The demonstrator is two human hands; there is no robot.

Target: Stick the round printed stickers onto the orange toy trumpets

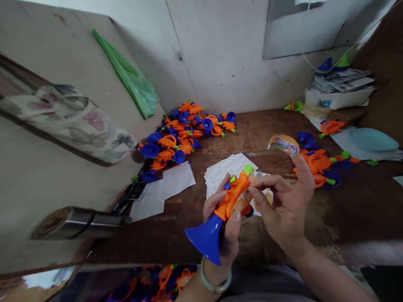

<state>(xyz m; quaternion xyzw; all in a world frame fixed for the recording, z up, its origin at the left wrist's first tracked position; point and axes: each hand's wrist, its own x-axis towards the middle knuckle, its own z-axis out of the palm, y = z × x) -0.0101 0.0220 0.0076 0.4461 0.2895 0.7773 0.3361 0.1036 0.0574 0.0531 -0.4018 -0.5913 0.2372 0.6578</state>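
Left hand (231, 242) clamped round toy trumpet (233, 196), above table (176, 239) | long axis: blue bell (206, 239) near-left, green mouthpiece (248, 169) far-right | right hand (286, 209) at trumpet's right side, cannot tell whether pinching

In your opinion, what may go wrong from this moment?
The left hand holds the toy trumpet tilted above the table, so it might slip. The right hand, fingertips at its side, might nudge it. The loose pile of toys could slide onto the white paper beside it.
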